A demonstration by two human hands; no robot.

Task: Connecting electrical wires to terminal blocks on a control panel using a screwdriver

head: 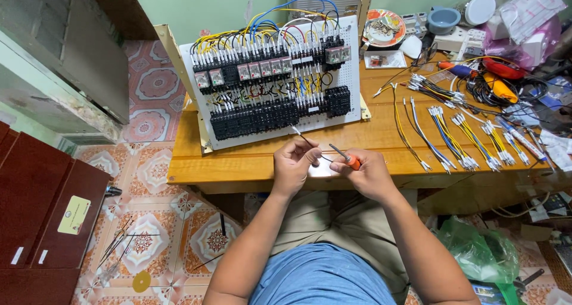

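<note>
The left hand (293, 159) is pinched shut on a thin dark wire with a pale ferrule tip (302, 136), holding it up so the tip angles toward the white perforated panel packed with black terminal blocks and relays (351, 72). The right hand (368, 173) is closed round a small screwdriver with an orange handle and dark shaft (345, 156), its shaft pointing toward the left fingers, so both tools meet just above the near edge of the orange-brown wooden table (250, 162). The panel leans back on the table, tilted to face the person. To the right, bundles of yellow, blue and white pre-cut wires with ferruled ends (459, 135) lie fanned out by colour, within easy reach of the right hand.
</note>
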